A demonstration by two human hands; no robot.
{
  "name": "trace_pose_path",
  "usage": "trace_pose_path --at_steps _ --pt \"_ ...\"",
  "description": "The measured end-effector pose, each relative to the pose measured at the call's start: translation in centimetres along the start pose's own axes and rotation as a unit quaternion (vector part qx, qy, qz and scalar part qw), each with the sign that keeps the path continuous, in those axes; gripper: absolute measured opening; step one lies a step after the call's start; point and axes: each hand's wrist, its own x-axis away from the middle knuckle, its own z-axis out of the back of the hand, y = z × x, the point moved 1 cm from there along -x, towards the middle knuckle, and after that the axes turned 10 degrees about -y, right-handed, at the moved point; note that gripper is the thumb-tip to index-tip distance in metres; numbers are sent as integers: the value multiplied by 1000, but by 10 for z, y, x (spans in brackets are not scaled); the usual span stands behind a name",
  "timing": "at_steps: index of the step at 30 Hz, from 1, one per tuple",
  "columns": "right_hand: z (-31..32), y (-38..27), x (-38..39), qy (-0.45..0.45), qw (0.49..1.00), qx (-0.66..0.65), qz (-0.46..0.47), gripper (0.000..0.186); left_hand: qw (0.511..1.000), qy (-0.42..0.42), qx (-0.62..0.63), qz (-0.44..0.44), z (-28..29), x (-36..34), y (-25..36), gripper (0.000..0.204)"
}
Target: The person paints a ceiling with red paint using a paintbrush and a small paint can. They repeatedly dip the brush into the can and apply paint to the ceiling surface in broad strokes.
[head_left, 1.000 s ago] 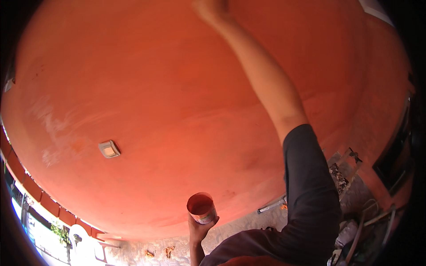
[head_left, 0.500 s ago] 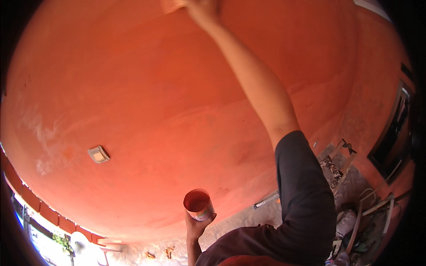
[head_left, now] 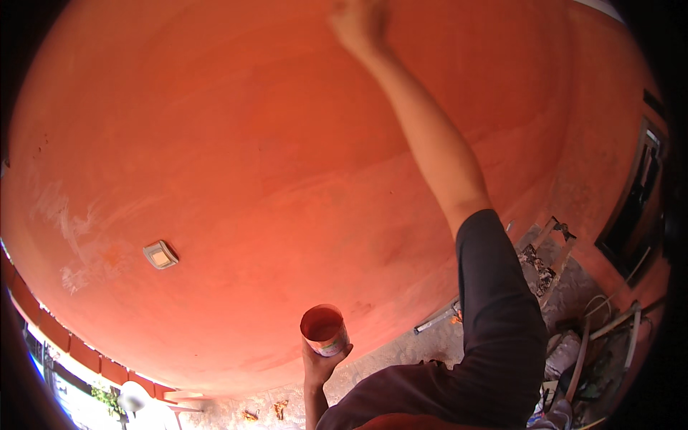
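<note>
can (head_left: 329, 345) low centre before red wall (head_left: 236, 129), left hand (head_left: 322, 367) clamped round its side; likely stiff, fairly light, slick if wet; best held below rim. right hand (head_left: 360, 25) at top edge, grip can't tell.

The label (head_left: 330, 348) on the can (head_left: 324, 328) is unreadable.

Open can (head_left: 327, 337), red inside, mouth upward, held before orange-red wall (head_left: 251, 208), pale-scuffed at left
</note>
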Motion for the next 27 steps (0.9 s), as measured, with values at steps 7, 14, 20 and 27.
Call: trace_pose_path --at_steps 7,14,20,27 --pt "-72 -193 39 59 952 -192 231 19 999 -32 3 32 -4 1 -10 86" --pt "-38 -116 46 24 900 -431 54 23 999 -35 -4 37 1 4 -24 88" --pt "17 96 69 89 916 -388 -44 30 998 -53 15 29 -3 0 -16 91" --pt "82 178 83 147 973 -61 -170 24 997 -68 18 30 -8 -4 -13 90"
